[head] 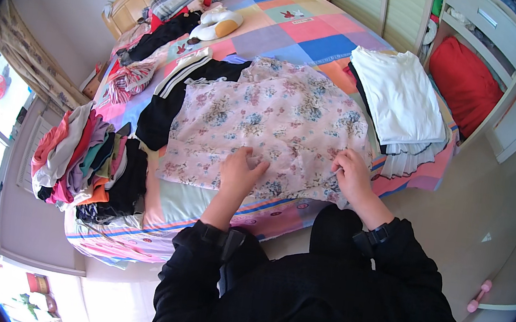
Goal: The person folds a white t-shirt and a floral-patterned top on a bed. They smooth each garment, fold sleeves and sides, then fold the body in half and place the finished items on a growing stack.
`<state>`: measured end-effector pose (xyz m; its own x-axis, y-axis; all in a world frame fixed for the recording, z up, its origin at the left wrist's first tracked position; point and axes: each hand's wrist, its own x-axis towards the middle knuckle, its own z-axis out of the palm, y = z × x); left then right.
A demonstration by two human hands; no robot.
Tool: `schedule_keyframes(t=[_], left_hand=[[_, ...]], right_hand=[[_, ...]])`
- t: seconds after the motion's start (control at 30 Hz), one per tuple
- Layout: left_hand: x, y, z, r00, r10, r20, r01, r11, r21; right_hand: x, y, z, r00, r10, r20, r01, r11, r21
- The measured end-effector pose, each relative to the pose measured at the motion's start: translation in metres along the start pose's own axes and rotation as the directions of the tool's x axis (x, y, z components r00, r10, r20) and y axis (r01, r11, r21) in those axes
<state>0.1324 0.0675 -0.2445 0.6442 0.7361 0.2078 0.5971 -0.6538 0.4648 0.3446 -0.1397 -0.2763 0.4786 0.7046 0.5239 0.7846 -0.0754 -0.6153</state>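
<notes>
A pale pink floral garment, printed with blue and mauve flowers, lies spread at the near edge of the bed. My left hand rests on its front part, thumb and forefinger apart over a small wrinkle. Further right, my right hand pinches the cloth between thumb and fingers. Partly beneath the garment, on its left, is a black garment with white stripes. Right of the floral cloth sits a flat stack topped by a white shirt, with a sheer ruffled hem showing below.
A tall pile of folded clothes stands at the bed's left corner. Red-striped cloth, black clothing and a white neck pillow lie farther up the patchwork bedspread. An open cabinet holds a red bundle. A pink dumbbell is at right.
</notes>
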Motion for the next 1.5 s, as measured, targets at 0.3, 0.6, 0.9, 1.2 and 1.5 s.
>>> schedule_keyframes(t=[0.3, 0.6, 0.9, 1.2, 1.5], left_hand=[[0.020, -0.016, -0.019, 0.983, -0.146, -0.108, 0.104, 0.939, -0.328], [-0.006, -0.010, -0.017, 0.932, 0.169, -0.321, -0.135, 0.983, 0.127], [-0.008, 0.019, 0.039, 0.903, 0.429, 0.023, -0.408, 0.840, 0.358], [-0.003, -0.007, 0.044, 0.909, 0.409, 0.081, -0.416, 0.875, 0.247], [0.006, -0.049, 0.025, 0.951, 0.308, 0.019, -0.298, 0.901, 0.317]], right_hand=[[-0.002, 0.005, -0.001, 1.000, -0.006, -0.022, 0.006, 1.000, -0.004], [0.008, -0.014, -0.008, 0.998, -0.050, -0.034, 0.050, 0.999, -0.019], [0.026, -0.060, 0.049, 0.877, -0.309, 0.369, 0.423, 0.860, -0.285], [0.017, -0.032, 0.063, 0.883, -0.262, 0.389, 0.402, 0.850, -0.340], [0.018, -0.036, 0.059, 0.875, -0.221, 0.430, 0.384, 0.858, -0.342]])
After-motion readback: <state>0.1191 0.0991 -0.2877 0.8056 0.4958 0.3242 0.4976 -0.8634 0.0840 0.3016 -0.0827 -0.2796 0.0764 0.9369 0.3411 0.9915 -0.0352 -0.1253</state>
